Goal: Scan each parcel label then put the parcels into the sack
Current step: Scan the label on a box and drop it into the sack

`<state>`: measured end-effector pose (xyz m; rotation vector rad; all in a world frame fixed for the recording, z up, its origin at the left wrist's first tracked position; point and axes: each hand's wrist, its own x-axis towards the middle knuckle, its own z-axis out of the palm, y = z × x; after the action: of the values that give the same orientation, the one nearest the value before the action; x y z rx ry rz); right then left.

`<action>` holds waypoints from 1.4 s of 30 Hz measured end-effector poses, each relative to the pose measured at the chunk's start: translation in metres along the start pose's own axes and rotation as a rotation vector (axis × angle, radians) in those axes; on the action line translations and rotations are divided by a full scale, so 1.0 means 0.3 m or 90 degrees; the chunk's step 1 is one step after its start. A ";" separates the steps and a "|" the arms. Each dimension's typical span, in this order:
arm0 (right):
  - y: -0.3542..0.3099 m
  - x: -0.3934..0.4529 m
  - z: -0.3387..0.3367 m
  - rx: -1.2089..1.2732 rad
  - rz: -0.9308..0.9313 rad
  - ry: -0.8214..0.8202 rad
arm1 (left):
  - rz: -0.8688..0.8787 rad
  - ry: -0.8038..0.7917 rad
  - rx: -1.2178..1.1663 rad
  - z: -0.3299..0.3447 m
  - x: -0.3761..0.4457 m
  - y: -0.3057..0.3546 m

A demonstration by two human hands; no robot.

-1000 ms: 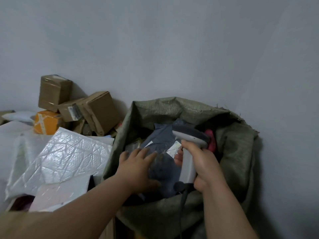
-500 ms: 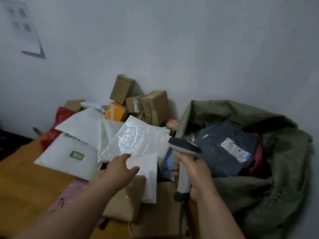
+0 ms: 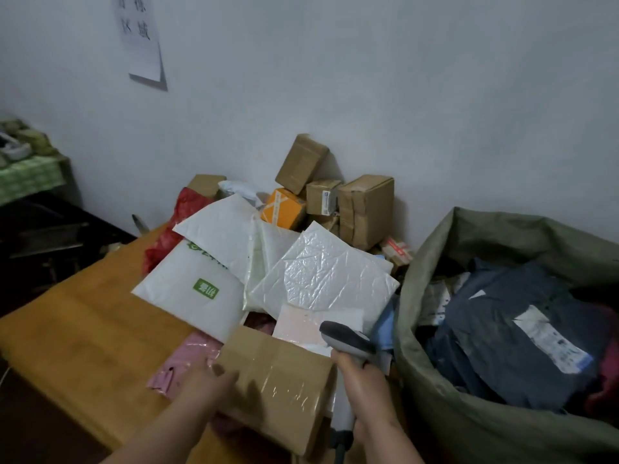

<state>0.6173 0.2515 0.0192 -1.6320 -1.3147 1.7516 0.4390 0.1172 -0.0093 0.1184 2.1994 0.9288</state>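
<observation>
A taped brown cardboard box (image 3: 278, 380) lies at the near edge of the wooden table (image 3: 83, 329). My left hand (image 3: 207, 386) grips its left end, thumb on top. My right hand (image 3: 365, 386) holds a grey handheld scanner (image 3: 348, 343) upright just right of the box, its head pointing left. The green woven sack (image 3: 469, 426) stands open at the right, with a dark blue bagged parcel (image 3: 522, 333) and its white label (image 3: 552, 343) on top inside.
White and bubble mailers (image 3: 321, 276) lie piled on the table beyond the box, with a pink bag (image 3: 187, 360) under them. Brown cartons (image 3: 365, 209) and an orange box (image 3: 284, 209) are stacked against the wall. A paper notice (image 3: 140, 38) hangs upper left.
My left hand left the sack, swung left over the table and took hold of the brown box. The scanner hand moved left with it. The view turned left toward the table.
</observation>
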 end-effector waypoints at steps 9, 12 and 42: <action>-0.004 0.089 0.027 0.030 0.041 -0.100 | -0.073 0.001 -0.044 0.004 0.073 -0.007; -0.055 0.073 0.005 0.053 0.022 -0.136 | -0.084 0.015 -0.117 -0.024 0.058 0.013; -0.150 -0.471 0.308 0.130 -0.342 -0.192 | 0.129 -0.483 -0.537 -0.273 -0.145 0.259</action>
<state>0.5514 0.1261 0.1212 -0.8206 -1.4733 1.7517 0.4021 0.1114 0.1058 0.2408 1.0158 1.5373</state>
